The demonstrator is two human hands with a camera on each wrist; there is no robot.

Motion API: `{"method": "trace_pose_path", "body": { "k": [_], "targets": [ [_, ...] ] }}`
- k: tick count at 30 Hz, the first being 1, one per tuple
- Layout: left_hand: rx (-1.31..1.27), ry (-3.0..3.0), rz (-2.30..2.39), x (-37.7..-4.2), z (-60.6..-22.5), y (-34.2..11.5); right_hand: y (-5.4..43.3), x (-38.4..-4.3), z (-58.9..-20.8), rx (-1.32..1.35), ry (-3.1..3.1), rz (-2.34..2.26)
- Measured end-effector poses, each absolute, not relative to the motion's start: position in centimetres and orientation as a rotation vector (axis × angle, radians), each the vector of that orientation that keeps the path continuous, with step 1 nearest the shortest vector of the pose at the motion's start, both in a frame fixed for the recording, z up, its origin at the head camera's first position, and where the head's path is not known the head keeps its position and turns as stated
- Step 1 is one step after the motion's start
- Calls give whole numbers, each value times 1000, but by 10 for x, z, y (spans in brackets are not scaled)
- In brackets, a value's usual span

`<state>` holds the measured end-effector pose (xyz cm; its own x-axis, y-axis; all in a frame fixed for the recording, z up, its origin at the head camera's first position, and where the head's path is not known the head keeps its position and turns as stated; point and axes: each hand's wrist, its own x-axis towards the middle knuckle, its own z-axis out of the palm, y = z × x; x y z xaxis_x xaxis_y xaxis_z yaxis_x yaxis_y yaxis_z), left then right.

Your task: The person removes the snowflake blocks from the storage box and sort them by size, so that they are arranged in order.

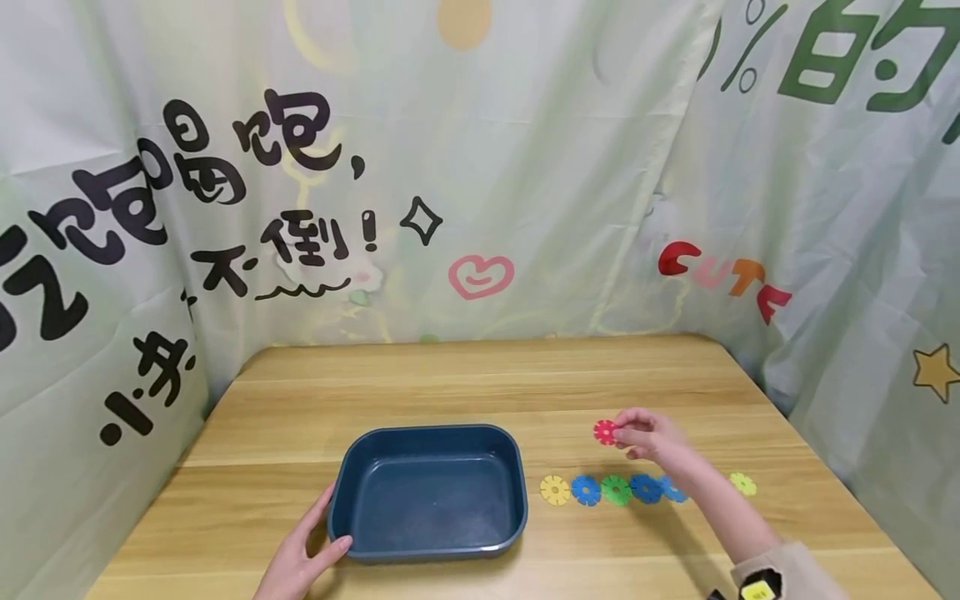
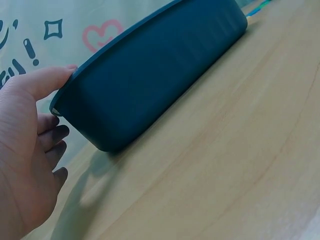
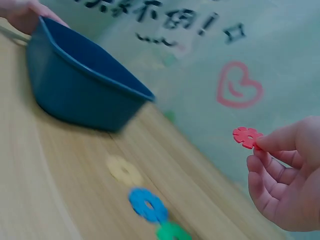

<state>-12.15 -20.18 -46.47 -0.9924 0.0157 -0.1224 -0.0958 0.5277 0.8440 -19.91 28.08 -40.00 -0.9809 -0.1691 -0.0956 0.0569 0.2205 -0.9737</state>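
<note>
A dark blue rectangular basin stands on the table, its inside bare. My left hand holds its left end, thumb on the rim and fingers behind the corner. My right hand is raised over the table, pinching a red notched plastic disc between thumb and fingers. Below that hand lies a row of similar discs: yellow, blue, green, another blue and a lighter blue one, partly covered by the right forearm.
Off to the right on the wooden table lies a yellow-green disc, apart from the row. Printed curtains hang behind the table and along both sides. A dark device with a yellow label sits at the right sleeve.
</note>
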Motion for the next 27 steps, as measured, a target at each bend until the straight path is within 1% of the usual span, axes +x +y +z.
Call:
{"method": "trace_pose_path", "body": {
  "k": [8,13,20,27],
  "targets": [
    [-57,2644,1487,-121,-465,-202,343,-182,-408,51,2327,-1942],
    [-55,2644,1485,-121,-465,-203,379,-174,-417,81,2224,-2092],
    [-17,2682,1502,-118,-466,-203,418,-164,-431,141,2099,-2220],
    [-21,2673,1515,-115,-465,-203,449,-158,-440,250,2082,-2215]
  ]
}}
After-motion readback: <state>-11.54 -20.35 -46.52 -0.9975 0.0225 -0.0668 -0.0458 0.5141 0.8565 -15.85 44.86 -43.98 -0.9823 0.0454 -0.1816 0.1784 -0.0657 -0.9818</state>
